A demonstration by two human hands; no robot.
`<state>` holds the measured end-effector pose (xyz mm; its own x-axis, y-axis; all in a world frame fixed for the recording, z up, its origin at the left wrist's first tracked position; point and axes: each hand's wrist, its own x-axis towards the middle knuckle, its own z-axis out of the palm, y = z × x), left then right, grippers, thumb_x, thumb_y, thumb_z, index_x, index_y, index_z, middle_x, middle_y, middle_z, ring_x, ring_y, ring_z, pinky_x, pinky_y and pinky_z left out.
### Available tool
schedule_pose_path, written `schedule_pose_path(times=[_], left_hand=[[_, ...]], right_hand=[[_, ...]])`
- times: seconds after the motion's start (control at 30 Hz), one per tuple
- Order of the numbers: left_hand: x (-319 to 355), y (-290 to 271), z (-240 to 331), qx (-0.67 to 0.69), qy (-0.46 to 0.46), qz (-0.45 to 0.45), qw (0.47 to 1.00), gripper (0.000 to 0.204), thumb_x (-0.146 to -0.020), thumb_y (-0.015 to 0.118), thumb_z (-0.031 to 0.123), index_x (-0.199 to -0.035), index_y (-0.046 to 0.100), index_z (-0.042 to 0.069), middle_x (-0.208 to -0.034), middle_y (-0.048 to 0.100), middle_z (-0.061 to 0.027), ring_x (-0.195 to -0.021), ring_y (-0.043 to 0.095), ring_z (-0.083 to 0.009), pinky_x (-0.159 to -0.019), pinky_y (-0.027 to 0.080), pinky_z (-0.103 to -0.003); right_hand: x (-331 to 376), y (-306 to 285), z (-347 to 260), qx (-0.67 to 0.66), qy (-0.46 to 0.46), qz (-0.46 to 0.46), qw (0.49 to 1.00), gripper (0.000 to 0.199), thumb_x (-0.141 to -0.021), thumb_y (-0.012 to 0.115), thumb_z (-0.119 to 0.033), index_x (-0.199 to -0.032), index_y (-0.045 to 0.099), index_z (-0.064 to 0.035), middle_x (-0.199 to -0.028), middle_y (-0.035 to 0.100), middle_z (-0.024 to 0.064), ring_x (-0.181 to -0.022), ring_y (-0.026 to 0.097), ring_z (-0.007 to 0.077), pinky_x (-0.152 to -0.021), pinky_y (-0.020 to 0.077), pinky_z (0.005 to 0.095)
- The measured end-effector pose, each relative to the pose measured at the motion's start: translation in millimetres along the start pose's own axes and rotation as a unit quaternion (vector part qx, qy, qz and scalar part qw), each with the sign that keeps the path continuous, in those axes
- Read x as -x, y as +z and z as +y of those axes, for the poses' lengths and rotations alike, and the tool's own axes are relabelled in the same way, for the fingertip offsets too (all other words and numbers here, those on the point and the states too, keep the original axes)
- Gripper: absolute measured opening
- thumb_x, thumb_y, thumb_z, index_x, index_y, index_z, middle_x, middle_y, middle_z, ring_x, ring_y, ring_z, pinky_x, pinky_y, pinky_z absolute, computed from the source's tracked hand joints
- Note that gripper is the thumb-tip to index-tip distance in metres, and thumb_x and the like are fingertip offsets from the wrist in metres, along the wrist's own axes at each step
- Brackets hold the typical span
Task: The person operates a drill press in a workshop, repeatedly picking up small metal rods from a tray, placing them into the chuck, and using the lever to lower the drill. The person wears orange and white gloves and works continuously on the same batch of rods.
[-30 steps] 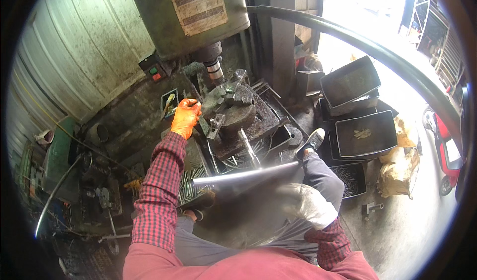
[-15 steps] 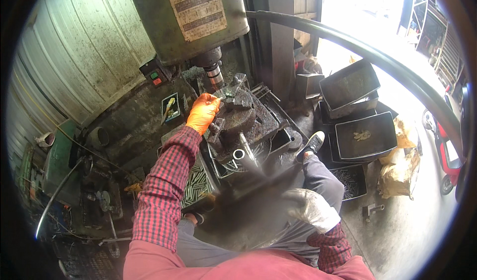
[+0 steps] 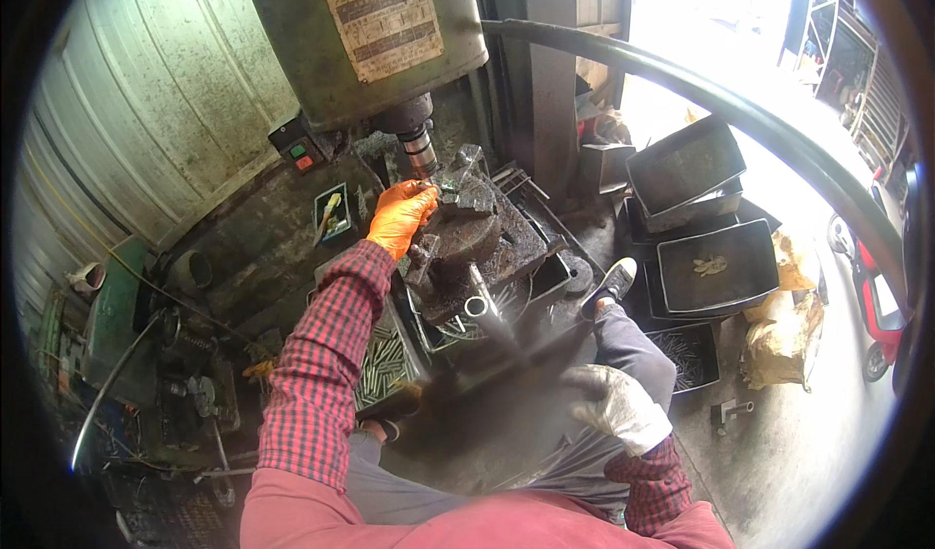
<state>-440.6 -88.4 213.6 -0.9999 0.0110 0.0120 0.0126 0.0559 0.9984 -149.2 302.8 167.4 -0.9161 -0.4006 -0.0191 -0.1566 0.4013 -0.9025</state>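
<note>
Two gloved hands: left hand (image 3: pixel 399 216) pinching at the drill-press vise (image 3: pixel 467 232), right hand (image 3: pixel 614 405) blurred, grip unclear.

This is a metalworking shop, rough and well used. A heavy green drilling machine (image 3: pixel 365 37) stands against a corrugated metal wall (image 3: pixel 146 111), with a switch box (image 3: pixel 300 150) of coloured buttons on its side and a spindle (image 3: pixel 419 150) pointing down at a grimy chuck (image 3: pixel 467 227) bolted to the work table (image 3: pixel 516 247). Oil and metal dust darken every surface. Dark steel trays (image 3: pixel 716 266) lie stacked on the concrete floor (image 3: pixel 818 422) to the right, one holding a few small parts, and a bin of small metal pieces (image 3: pixel 380 364) sits beside the machine. Daylight pours in from an open doorway (image 3: pixel 711 23) beyond.
</note>
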Motion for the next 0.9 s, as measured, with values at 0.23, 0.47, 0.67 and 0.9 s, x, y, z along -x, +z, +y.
schedule_pose_path(times=[0.23,0.47,0.67,0.9], left_hand=[[-6,5,-17,-0.264,0.129,0.12,0.948,0.033,-0.094,0.08,0.036,-0.108,0.081,0.006,-0.103,0.076,-0.0045,-0.099,0.074,-0.0209,-0.093,0.056,-0.036],[2,9,4,-0.33,0.073,0.04,0.94,0.033,-0.094,0.08,0.032,-0.114,0.081,0.006,-0.115,0.078,-0.0076,-0.113,0.073,-0.0199,-0.1,0.053,-0.033],[4,9,6,-0.277,0.056,0.037,0.959,0.036,-0.095,0.079,0.032,-0.116,0.081,0.004,-0.111,0.078,-0.0066,-0.108,0.072,-0.017,-0.097,0.052,-0.031],[-5,8,-1,-0.276,0.091,0.038,0.956,0.03,-0.094,0.083,0.025,-0.114,0.082,0.003,-0.108,0.078,-0.0045,-0.102,0.07,-0.0131,-0.092,0.053,-0.029]], right_hand=[[-48,52,19,-0.126,0.081,0.078,0.986,0.071,-0.092,0.087,-0.03,-0.15,0.059,-0.0016,-0.13,0.074,0.0168,-0.112,0.073,0.0203,-0.096,0.057,0.031],[-109,161,-3,-0.351,0.119,-0.044,0.928,0.062,-0.102,0.075,-0.045,-0.152,0.061,-0.0103,-0.122,0.075,0.0075,-0.115,0.067,0.0221,-0.102,0.052,0.0348],[-86,81,-93,0.032,-0.227,-0.007,0.973,0.087,-0.07,0.094,-0.035,-0.144,0.06,-0.0025,-0.136,0.065,0.022,-0.122,0.065,0.0412,-0.104,0.0526,0.0482],[-113,66,3,0.343,-0.181,0.3,0.872,0.077,-0.065,0.089,-0.029,-0.134,0.067,-0.0028,-0.126,0.069,0.0173,-0.123,0.064,0.0379,-0.116,0.0457,0.0565]])
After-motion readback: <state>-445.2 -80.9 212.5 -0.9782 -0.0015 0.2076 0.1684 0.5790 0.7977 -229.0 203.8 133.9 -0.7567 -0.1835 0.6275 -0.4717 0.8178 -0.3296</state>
